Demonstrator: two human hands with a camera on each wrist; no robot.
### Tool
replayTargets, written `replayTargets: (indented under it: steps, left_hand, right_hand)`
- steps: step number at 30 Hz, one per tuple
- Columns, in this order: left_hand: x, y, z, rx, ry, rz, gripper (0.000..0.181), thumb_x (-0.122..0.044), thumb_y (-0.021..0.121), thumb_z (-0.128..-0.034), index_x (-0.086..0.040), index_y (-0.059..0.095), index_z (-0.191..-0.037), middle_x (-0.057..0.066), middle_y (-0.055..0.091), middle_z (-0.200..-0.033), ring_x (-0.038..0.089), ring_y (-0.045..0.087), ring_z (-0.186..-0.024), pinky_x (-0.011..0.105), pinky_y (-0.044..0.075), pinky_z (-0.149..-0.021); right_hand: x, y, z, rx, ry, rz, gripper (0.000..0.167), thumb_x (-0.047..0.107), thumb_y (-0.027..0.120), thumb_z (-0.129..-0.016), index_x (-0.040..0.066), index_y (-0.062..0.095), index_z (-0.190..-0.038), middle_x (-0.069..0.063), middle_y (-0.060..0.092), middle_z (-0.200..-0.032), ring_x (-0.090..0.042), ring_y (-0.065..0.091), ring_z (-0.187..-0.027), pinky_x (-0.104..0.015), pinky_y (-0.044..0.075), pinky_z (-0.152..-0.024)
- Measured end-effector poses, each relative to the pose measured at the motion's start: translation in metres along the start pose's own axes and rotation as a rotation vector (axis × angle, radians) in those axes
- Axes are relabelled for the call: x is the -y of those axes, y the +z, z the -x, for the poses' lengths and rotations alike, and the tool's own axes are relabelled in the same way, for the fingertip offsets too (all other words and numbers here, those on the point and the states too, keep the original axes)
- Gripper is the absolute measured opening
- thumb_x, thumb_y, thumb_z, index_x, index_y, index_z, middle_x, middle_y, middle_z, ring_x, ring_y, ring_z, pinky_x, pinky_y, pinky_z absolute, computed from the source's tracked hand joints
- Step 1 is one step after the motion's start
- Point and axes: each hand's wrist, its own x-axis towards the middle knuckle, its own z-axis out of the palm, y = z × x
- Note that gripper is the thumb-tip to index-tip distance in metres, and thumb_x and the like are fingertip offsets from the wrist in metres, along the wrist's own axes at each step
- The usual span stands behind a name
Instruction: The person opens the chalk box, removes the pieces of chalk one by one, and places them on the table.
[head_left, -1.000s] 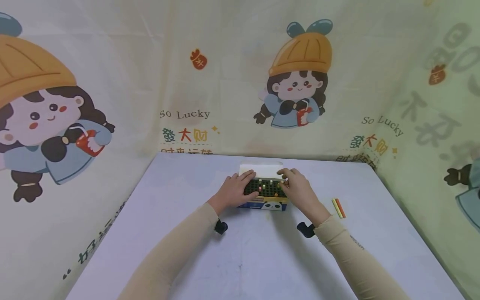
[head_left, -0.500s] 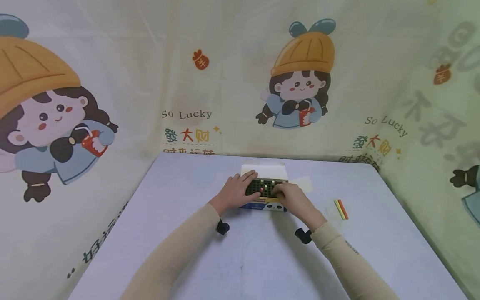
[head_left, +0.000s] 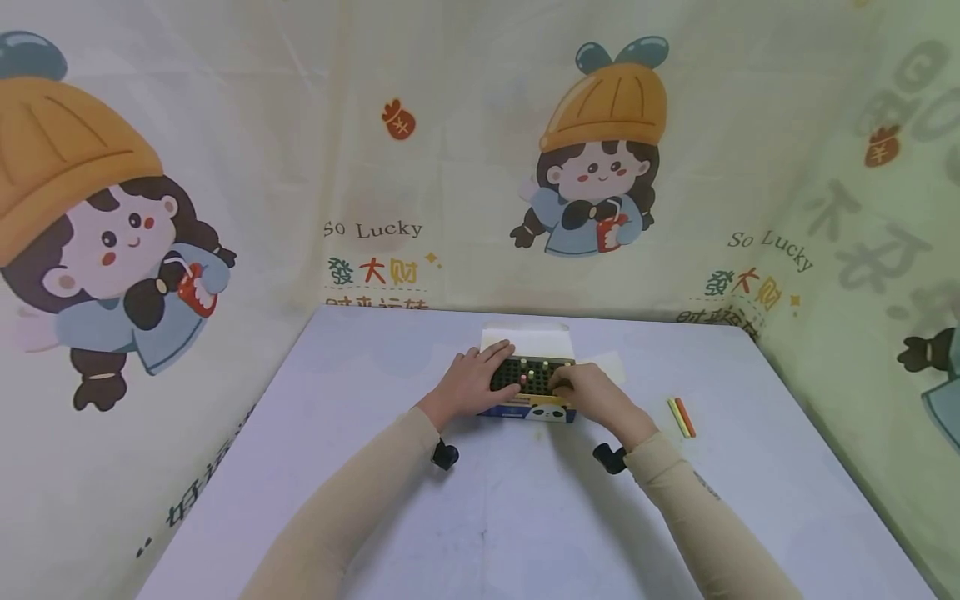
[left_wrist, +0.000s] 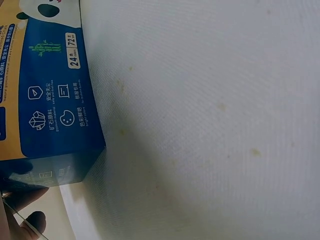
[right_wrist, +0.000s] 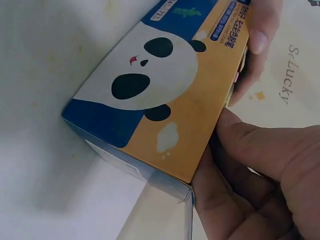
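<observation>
A cartoon-printed cloth backdrop [head_left: 465, 167] hangs beyond both grips, and the white table [head_left: 487, 517] spreads beneath them. On it, between the grips, sits the panda-printed chalk box [head_left: 517, 412], its white lid flap [head_left: 528, 342] folded back beyond the fingers. The left grip [head_left: 472, 382] rests over the box's left end, fingers extended. The right grip [head_left: 588, 392] bends its fingers into the right end; whether they pinch anything is hidden, so I cannot tell. Compared with 1.0 s ago, it sits nearer the front edge, covering where 1 orange stick stood; the work seems centred on that spot now. Between the grips, at least 4 chalk sticks [head_left: 531, 374] stand in the black holed tray [head_left: 506, 377]. Well right of the right grip lie 1 yellow chalk [head_left: 678, 418] and 1 orange chalk [head_left: 686, 417], side by side.
</observation>
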Motion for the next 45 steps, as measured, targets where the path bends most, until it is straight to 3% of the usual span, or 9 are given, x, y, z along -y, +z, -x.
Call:
replayTargets:
  steps: [13,19,32,45]
  left_hand:
    - [-0.0006,-0.0008,0.0002,-0.012,-0.006,0.014,0.083,-0.073,0.041,-0.0994,-0.028,0.024,-0.167,-0.007,0.024,-0.172,0.042,0.044,-0.143,0.062,0.039,-0.109]
    - [-0.0002,-0.0002,0.0003,-0.021,-0.012,0.010,0.082,-0.073,0.041,-0.0994,-0.029,0.024,-0.167,-0.008,0.024,-0.172,0.042,0.044,-0.143,0.062,0.039,-0.110]
    - [-0.0007,0.0013,0.0011,-0.019,-0.006,0.007,0.082,-0.073,0.041,-0.0992,-0.028,0.025,-0.166,-0.007,0.025,-0.172,0.042,0.045,-0.143,0.062,0.040,-0.108]
    - [-0.0023,-0.0019,0.0019,-0.023,-0.004,-0.006,0.083,-0.073,0.041,-0.0996,-0.027,0.024,-0.167,-0.006,0.025,-0.172,0.040,0.048,-0.139,0.059,0.042,-0.106]
  right_hand:
    - [0.0009,0.0029,0.0013,0.019,-0.004,0.015,0.008,0.006,0.060,-0.104,0.005,0.068,-0.106,-0.010,0.074,-0.102,-0.015,0.064,-0.083,-0.037,0.056,-0.075]
    - [-0.0002,0.0051,0.0010,0.013,-0.006,0.028,0.005,0.009,0.059,-0.106,0.005,0.062,-0.105,-0.007,0.069,-0.092,-0.014,0.057,-0.074,-0.032,0.050,-0.066]
    - [0.0006,0.0074,0.0011,0.011,0.008,0.033,0.007,0.011,0.056,-0.108,0.005,0.058,-0.108,-0.006,0.066,-0.086,-0.014,0.058,-0.070,-0.031,0.049,-0.061]
    - [0.0025,0.0087,0.0020,-0.052,-0.022,0.036,0.013,0.017,0.052,-0.110,0.004,0.051,-0.112,-0.007,0.064,-0.081,-0.015,0.057,-0.065,-0.030,0.048,-0.057]
